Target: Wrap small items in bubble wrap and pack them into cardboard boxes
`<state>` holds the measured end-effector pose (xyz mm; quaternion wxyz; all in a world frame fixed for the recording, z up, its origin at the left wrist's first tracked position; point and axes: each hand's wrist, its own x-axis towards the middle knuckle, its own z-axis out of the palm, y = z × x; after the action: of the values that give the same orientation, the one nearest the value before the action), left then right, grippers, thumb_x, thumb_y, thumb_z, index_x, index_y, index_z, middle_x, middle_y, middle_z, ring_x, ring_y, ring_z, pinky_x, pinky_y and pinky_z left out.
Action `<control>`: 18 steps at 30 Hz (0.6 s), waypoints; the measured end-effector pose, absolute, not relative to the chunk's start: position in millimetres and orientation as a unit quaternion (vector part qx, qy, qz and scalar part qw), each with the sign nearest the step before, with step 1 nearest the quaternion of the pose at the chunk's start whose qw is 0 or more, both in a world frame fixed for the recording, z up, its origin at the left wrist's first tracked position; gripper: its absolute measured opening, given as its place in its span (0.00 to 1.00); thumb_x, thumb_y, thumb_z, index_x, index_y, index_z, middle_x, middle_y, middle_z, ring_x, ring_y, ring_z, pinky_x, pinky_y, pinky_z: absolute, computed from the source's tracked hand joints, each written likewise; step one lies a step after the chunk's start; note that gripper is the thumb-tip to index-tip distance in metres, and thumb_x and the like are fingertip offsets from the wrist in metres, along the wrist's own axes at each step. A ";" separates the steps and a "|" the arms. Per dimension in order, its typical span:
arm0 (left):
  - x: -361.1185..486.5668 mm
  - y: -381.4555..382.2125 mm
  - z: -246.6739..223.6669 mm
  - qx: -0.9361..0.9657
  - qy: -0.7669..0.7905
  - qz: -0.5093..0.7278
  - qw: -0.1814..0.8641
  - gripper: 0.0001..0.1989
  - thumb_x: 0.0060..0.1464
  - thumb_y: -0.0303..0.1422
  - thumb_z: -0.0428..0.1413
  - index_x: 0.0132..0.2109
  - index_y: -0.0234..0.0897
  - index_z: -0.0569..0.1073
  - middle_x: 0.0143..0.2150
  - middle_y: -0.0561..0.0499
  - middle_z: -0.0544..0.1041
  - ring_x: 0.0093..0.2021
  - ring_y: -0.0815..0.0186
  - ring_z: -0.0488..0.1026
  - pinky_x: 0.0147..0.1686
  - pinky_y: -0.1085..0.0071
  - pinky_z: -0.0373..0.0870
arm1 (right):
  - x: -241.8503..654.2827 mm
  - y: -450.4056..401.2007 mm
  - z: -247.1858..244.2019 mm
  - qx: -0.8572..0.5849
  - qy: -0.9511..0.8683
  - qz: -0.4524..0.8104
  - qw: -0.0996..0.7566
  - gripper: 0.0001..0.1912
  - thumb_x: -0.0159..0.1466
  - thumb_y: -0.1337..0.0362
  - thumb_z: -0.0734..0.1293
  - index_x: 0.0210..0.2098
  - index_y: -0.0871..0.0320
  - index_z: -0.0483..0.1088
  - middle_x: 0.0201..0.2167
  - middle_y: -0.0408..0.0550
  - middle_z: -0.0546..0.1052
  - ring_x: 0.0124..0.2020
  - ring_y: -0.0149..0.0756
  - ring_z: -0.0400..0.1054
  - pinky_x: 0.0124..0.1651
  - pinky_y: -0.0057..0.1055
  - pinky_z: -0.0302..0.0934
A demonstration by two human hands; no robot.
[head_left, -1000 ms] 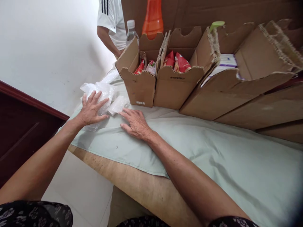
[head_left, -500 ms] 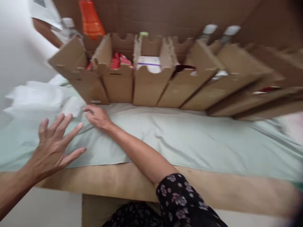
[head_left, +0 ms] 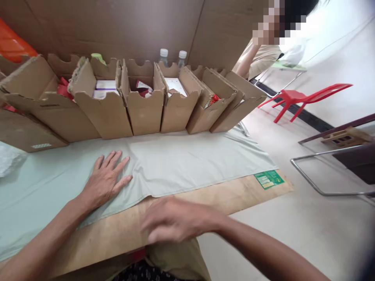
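The pale green cloth (head_left: 181,168) lay across the counter (head_left: 114,230), in front of the row of cardboard boxes (head_left: 146,119), its near hem stopping short of the bare wooden edge. The left hand (head_left: 104,181) rested palm down on it with the fingers spread and the thumb out, pressing flat and gripping nothing. The right hand (head_left: 172,218) was blurred over the counter's near edge, its fingers loosely bent; how far it was open, and whether it held anything, could not be told.

The cloth looked thin, light and limp, a thing that would crease rather than break. Small folds stood just beside the left hand's fingers, so a flat palm would probably drag it along as well as smooth it. The near hem, lifting slightly in one spot, seemed the easiest place to pinch, with the fingers beneath and the thumb on top. The boxes appeared to stand on its far part; their weight would likely hold that side, and a hard pull might shift them. Their walls looked stiff, though rough along the cut rims.
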<state>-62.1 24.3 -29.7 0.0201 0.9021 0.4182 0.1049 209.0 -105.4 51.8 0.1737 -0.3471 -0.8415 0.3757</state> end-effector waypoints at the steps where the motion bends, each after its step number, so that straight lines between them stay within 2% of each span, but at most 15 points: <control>1: -60.0 20.9 -33.6 0.907 0.411 0.094 0.006 0.33 0.68 0.50 0.43 0.73 0.42 0.66 0.75 0.37 0.63 0.76 0.41 0.58 0.71 0.37 0.53 | 247.9 -102.5 65.5 -0.429 -0.811 0.325 0.228 0.10 0.68 0.63 0.71 0.48 0.48 0.82 0.48 0.42 0.85 0.48 0.32 0.80 0.52 0.29 0.72; 3: -60.5 15.4 -35.8 0.913 0.398 0.086 -0.013 0.34 0.68 0.51 0.42 0.72 0.40 0.67 0.76 0.36 0.62 0.76 0.40 0.58 0.71 0.38 0.54 | 326.1 -85.1 94.6 -0.630 -0.690 0.085 0.347 0.13 0.64 0.69 0.72 0.45 0.47 0.83 0.45 0.44 0.86 0.43 0.32 0.81 0.47 0.32 0.71; 4: -62.0 13.7 -35.1 0.915 0.394 0.084 -0.019 0.34 0.68 0.52 0.42 0.71 0.39 0.68 0.76 0.36 0.62 0.76 0.40 0.58 0.71 0.38 0.54 | 362.6 -72.0 109.0 -0.670 -0.639 0.016 0.377 0.16 0.64 0.71 0.70 0.47 0.50 0.83 0.52 0.49 0.84 0.50 0.34 0.79 0.51 0.37 0.68; 5: -63.6 12.8 -33.8 0.916 0.391 0.082 -0.023 0.35 0.68 0.52 0.42 0.71 0.39 0.68 0.76 0.36 0.62 0.76 0.40 0.58 0.71 0.38 0.54 | 395.6 -57.4 122.4 -0.691 -0.604 -0.030 0.396 0.18 0.64 0.72 0.67 0.49 0.53 0.82 0.61 0.52 0.79 0.61 0.38 0.73 0.58 0.43 0.62; 6: -65.0 12.5 -32.4 0.917 0.390 0.079 -0.026 0.35 0.68 0.53 0.41 0.71 0.39 0.68 0.76 0.36 0.62 0.76 0.40 0.57 0.71 0.39 0.54 | 423.9 -42.2 134.3 -0.712 -0.574 -0.079 0.397 0.15 0.62 0.72 0.68 0.44 0.57 0.83 0.66 0.53 0.73 0.69 0.42 0.64 0.61 0.49 0.55; 7: -66.0 12.6 -31.3 0.918 0.389 0.077 -0.028 0.35 0.68 0.53 0.41 0.71 0.38 0.68 0.76 0.36 0.62 0.76 0.40 0.58 0.71 0.39 0.54 | 446.9 -27.4 144.4 -0.749 -0.550 -0.140 0.342 0.09 0.61 0.68 0.69 0.36 0.61 0.83 0.70 0.51 0.68 0.71 0.46 0.59 0.60 0.53 0.52; 9: -66.7 13.4 -30.4 0.917 0.390 0.075 -0.030 0.36 0.68 0.54 0.41 0.71 0.39 0.68 0.76 0.36 0.62 0.76 0.40 0.58 0.71 0.40 0.54 | 476.5 -2.4 157.8 -0.806 -0.533 -0.150 0.208 0.17 0.62 0.63 0.65 0.22 0.69 0.77 0.69 0.52 0.65 0.71 0.52 0.57 0.53 0.61 0.47; 11: -66.6 14.1 -30.9 0.916 0.392 0.076 -0.031 0.36 0.67 0.55 0.41 0.71 0.39 0.68 0.76 0.37 0.62 0.76 0.41 0.58 0.71 0.41 0.54 | 488.5 13.4 163.0 -0.830 -0.537 -0.120 0.093 0.25 0.63 0.63 0.62 0.15 0.71 0.71 0.65 0.51 0.68 0.69 0.51 0.59 0.49 0.62 0.45; 13: -66.5 14.4 -31.9 0.916 0.392 0.075 -0.032 0.37 0.67 0.55 0.40 0.71 0.40 0.67 0.76 0.37 0.62 0.76 0.42 0.58 0.72 0.42 0.54 | 491.2 19.2 162.4 -0.834 -0.542 -0.101 0.040 0.25 0.64 0.65 0.61 0.13 0.70 0.70 0.61 0.49 0.71 0.68 0.47 0.60 0.49 0.61 0.46; 18: -67.2 14.8 -33.0 0.917 0.389 0.078 -0.028 0.38 0.68 0.57 0.39 0.71 0.38 0.68 0.75 0.36 0.63 0.75 0.41 0.59 0.71 0.40 0.55 | 493.3 1.6 158.8 -0.819 -0.562 -0.114 0.023 0.23 0.67 0.66 0.59 0.21 0.67 0.77 0.56 0.46 0.76 0.67 0.46 0.63 0.47 0.61 0.43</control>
<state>-67.2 14.8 -33.0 -0.0280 0.9175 0.3892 0.0776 493.3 1.6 158.8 0.0229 -0.8192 -0.5617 -0.1138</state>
